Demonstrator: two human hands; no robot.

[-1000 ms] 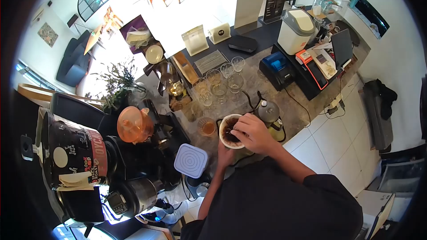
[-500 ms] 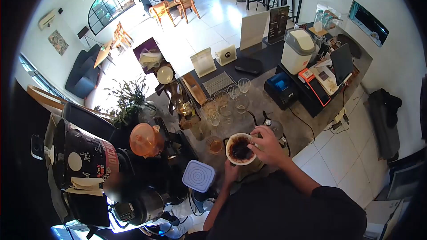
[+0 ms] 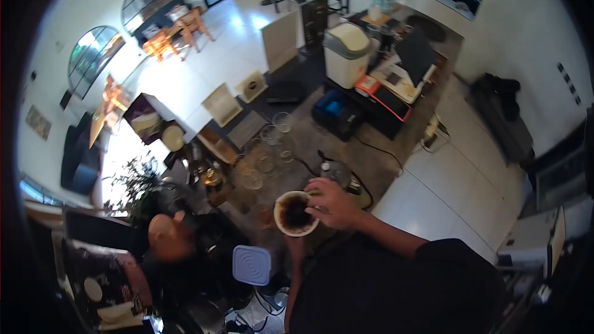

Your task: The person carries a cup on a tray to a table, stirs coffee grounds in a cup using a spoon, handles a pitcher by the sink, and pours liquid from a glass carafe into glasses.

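A white cone-shaped dripper (image 3: 296, 214) with a paper filter and wet dark coffee grounds is tilted toward the camera. Under it is my left hand (image 3: 297, 245), mostly hidden by the dripper, holding it from below. At the right rim, my right hand (image 3: 331, 204) has its fingers pinched on the edge of the filter. Behind my right hand stands a metal gooseneck kettle (image 3: 336, 173). A glass of brown coffee (image 3: 265, 217), blurred, stands just left of the dripper.
Several clear glasses (image 3: 265, 162) stand behind the dripper. A blue printer (image 3: 337, 113) and a white bin (image 3: 348, 59) are at the back right. A square pale lid (image 3: 252, 265), an orange hopper (image 3: 169, 237) and black machines are at the left.
The camera view has swung, shifting the counter left in the frame. The right fingers, earlier reaching into the dripper and then at its rim, now pinch the right edge of the filter.
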